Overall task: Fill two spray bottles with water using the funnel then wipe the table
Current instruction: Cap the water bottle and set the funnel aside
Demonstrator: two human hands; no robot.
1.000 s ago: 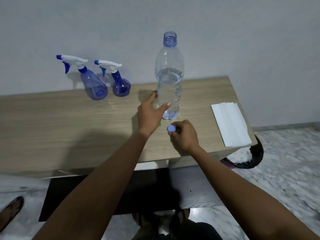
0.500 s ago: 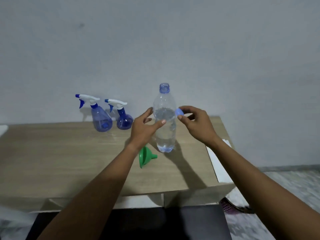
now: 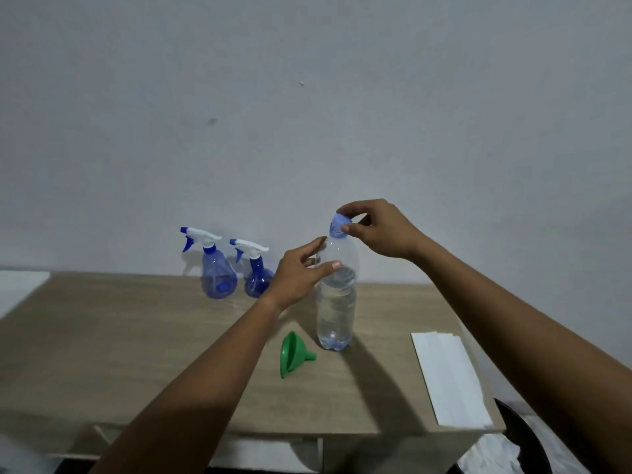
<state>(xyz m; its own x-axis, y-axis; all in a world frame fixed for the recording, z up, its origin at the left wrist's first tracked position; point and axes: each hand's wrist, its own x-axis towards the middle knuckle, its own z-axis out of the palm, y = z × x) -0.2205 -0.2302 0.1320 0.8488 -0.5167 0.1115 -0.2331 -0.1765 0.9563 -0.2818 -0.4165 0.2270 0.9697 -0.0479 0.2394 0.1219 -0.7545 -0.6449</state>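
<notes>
A clear plastic water bottle [image 3: 336, 306] stands upright on the wooden table [image 3: 136, 340], about half full. My right hand [image 3: 376, 230] pinches the blue cap [image 3: 340, 224] on the bottle's mouth. My left hand [image 3: 301, 271] rests its fingers on the bottle's upper left side, loosely curved around it. A green funnel [image 3: 292, 354] lies on its side just left of the bottle's base. Two blue spray bottles [image 3: 219, 271] [image 3: 256, 273] with white trigger heads stand at the back of the table by the wall.
A folded white paper towel [image 3: 448, 378] lies near the table's right edge. A dark bin [image 3: 513, 449] with white lining sits on the floor below the right corner. A white surface [image 3: 17, 289] adjoins the table on the left.
My right hand carried the blue cap from the table up to the bottle's mouth. My left hand slid up from the bottle's base to its shoulder. The view tilted upward.
</notes>
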